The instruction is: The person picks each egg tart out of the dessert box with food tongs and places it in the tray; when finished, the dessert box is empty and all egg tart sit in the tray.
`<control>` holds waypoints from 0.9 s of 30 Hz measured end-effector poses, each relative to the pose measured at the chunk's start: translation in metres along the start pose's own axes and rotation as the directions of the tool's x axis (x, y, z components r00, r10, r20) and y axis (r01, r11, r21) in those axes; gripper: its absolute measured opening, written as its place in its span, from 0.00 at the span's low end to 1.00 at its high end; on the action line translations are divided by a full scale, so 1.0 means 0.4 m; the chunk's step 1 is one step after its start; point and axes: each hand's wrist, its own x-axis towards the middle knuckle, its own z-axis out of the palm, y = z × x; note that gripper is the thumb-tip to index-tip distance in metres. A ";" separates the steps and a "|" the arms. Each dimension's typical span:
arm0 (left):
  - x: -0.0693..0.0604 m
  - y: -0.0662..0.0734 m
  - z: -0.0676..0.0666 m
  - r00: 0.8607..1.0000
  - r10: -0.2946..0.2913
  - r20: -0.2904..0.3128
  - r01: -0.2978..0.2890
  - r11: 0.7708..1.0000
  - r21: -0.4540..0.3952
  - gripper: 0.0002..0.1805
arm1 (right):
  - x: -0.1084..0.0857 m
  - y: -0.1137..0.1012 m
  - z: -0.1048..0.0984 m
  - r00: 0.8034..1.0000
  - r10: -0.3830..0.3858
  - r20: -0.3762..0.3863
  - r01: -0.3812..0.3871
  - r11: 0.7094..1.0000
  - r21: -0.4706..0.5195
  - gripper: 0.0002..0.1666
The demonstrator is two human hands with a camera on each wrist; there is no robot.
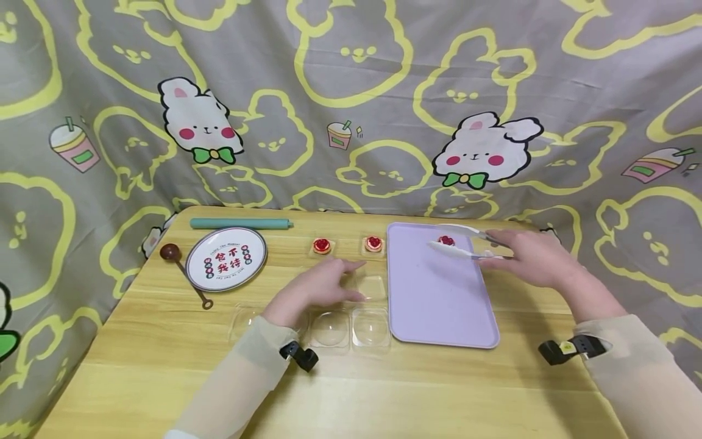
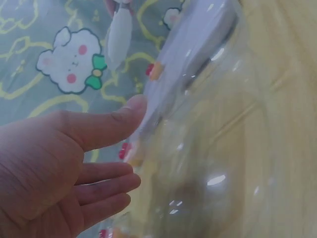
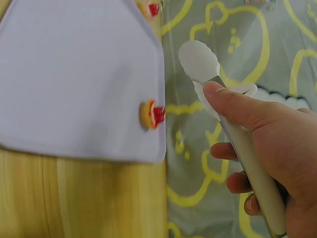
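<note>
My right hand (image 1: 529,256) grips white-tipped metal tongs (image 3: 247,163), its thumb along one arm. In the head view the tong tips are apart around a small red-topped tart (image 1: 446,240) at the back of the lilac tray (image 1: 439,292); whether they touch it I cannot tell. My left hand (image 1: 323,283) has thumb and fingers spread beside a clear plastic container (image 1: 370,288), left of the tray. The left wrist view shows this hand (image 2: 74,168) holding nothing, its thumb near the clear plastic; contact is unclear.
Two more red-topped tarts, one left (image 1: 322,246) and one right (image 1: 374,244), sit in clear plastic behind my left hand. Several clear containers (image 1: 330,329) line the front. At left lie a plate (image 1: 226,259), a brown ladle (image 1: 186,273) and a teal roll (image 1: 238,224). A patterned curtain (image 1: 395,122) hangs behind.
</note>
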 end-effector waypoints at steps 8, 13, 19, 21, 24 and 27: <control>-0.073 -0.048 -0.053 0.997 -0.002 -0.083 0.003 1.000 0.009 0.43 | 0.020 -0.091 -0.008 0.994 -0.098 -0.048 0.098 0.995 0.000 0.51; -0.120 -0.084 -0.077 0.994 0.002 -0.110 0.001 1.000 0.023 0.46 | 0.033 -0.141 -0.006 0.991 -0.127 -0.037 0.129 0.991 0.045 0.51; -0.148 -0.125 -0.085 0.994 -0.062 -0.088 0.063 0.998 0.003 0.49 | 0.052 -0.196 0.002 0.988 -0.150 -0.034 0.152 0.986 0.067 0.51; -0.151 -0.138 -0.085 0.993 -0.074 -0.090 0.074 0.997 0.006 0.49 | 0.060 -0.212 0.009 0.985 -0.168 -0.040 0.170 0.983 0.064 0.51; -0.150 -0.156 -0.085 0.992 -0.079 -0.098 0.080 0.997 0.011 0.49 | 0.072 -0.235 0.022 0.979 -0.197 -0.046 0.200 0.978 0.060 0.50; -0.149 -0.170 -0.084 0.992 -0.087 -0.094 0.088 0.996 0.008 0.48 | 0.086 -0.258 0.034 0.972 -0.229 -0.049 0.232 0.971 0.065 0.49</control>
